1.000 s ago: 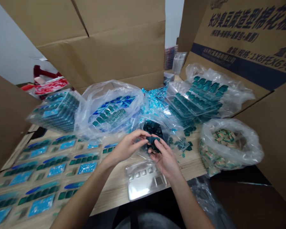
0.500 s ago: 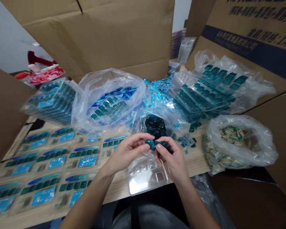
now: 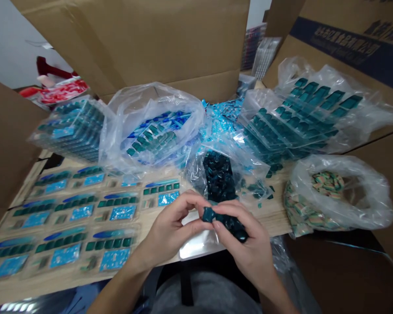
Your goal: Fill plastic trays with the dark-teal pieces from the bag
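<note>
My left hand [image 3: 180,222] is closed, pinching one glossy dark teal piece [image 3: 208,214] that looks like a false nail. Close against it, my right hand [image 3: 249,235] is closed round several more dark teal pieces [image 3: 232,224], with thumb and forefinger meeting the pinched one. Under both hands lies a clear plastic tray [image 3: 196,250], mostly covered by them. Just beyond my fingers, an open clear bag [image 3: 196,168] holds a heap of dark teal pieces [image 3: 218,172].
Filled blister packs [image 3: 118,200] lie in rows at left, with more stacked [image 3: 78,131] behind. A bag [image 3: 114,131] of blue and teal items, blue packets [image 3: 222,117], nested trays [image 3: 281,126] and a bag of patterned pieces [image 3: 301,213] surround the work area. Cardboard boxes [image 3: 170,48] stand behind.
Both hands have come slightly lower and closer over the clear tray, hiding more of it. More dark teal pieces show in my right hand. The view has shifted a little.
</note>
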`<state>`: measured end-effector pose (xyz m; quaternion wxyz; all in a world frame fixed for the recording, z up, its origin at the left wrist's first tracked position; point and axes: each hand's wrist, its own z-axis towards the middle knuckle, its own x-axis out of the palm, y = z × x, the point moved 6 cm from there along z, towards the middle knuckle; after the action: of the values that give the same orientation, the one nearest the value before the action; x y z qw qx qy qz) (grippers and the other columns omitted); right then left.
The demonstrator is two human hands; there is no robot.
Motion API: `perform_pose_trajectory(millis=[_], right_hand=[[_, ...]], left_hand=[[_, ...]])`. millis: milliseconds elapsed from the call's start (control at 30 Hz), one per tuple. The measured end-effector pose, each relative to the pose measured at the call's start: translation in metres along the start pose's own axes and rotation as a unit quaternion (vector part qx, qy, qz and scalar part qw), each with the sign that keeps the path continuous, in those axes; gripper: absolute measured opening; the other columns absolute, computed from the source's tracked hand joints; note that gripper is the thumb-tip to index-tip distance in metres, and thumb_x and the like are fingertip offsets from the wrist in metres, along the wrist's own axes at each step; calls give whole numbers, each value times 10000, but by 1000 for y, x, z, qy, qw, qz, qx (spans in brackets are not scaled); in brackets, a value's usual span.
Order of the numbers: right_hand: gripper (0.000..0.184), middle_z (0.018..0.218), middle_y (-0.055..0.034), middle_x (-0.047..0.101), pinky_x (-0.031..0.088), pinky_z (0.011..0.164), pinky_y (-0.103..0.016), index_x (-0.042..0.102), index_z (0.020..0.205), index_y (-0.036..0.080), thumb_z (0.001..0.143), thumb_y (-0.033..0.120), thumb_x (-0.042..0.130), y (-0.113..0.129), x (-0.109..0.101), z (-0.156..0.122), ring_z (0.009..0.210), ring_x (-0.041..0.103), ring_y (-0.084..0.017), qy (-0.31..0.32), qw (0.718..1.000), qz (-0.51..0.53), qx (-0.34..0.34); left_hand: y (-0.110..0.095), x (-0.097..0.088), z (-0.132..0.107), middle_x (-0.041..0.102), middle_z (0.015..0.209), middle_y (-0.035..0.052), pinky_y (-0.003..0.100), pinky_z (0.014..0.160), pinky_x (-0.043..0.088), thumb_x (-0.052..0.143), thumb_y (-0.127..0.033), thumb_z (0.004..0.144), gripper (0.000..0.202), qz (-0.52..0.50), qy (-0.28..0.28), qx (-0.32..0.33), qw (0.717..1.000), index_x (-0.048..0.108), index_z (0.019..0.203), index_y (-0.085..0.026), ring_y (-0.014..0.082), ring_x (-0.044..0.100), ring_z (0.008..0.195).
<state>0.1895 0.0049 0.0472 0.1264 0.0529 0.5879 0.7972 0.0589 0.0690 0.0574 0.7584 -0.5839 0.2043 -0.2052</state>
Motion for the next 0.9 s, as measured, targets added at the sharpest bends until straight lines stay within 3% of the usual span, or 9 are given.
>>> perform_pose_trajectory(millis=[167,467,633,767,833,900], right_hand=[[184,895,34,639,501,771,-194,642,912,269,833,103,636,4,0,0,860,625,-107,20,999,-40,-24],[199,911,15,600,484,747,-187,614,876,237,806,50,619,7,1,-6,833,610,-102,57,994,-73,-53],[212,831,33,584,469,697,-179,600,797,228,739,26,630,8,1,-3,751,586,-90,66,997,-6,-28],[190,760,32,587,463,690,-209,606,725,218,716,29,616,0,0,0,728,577,-104,60,996,69,22],[143,742,24,578,463,631,-216,611,702,211,718,73,646,-9,5,-1,681,565,-108,83,983,144,71],[100,736,26,553,423,493,-195,607,697,202,740,182,695,-19,15,-4,545,514,-77,114,947,268,138]], left_hand=[[1,4,-3,608,859,16,210,710,486,701,-199,820,128,-12,43,11,999,574,814,-180,123,594,819],[2,8,-21,578,1050,27,244,879,440,598,-90,877,156,52,96,9,994,511,898,-218,134,552,1005],[1,7,-26,535,952,12,224,799,444,684,-125,826,221,-22,102,3,995,510,918,-225,128,536,901],[6,11,-27,522,912,-5,195,746,435,698,-171,827,291,-118,107,-69,985,527,1043,-264,107,516,842],[8,15,-26,518,871,-13,179,702,420,688,-175,836,286,-167,116,-101,974,537,1059,-271,93,496,786],[7,18,-24,517,831,-23,168,655,400,674,-191,849,249,-234,115,-113,959,537,1040,-273,80,475,724]])
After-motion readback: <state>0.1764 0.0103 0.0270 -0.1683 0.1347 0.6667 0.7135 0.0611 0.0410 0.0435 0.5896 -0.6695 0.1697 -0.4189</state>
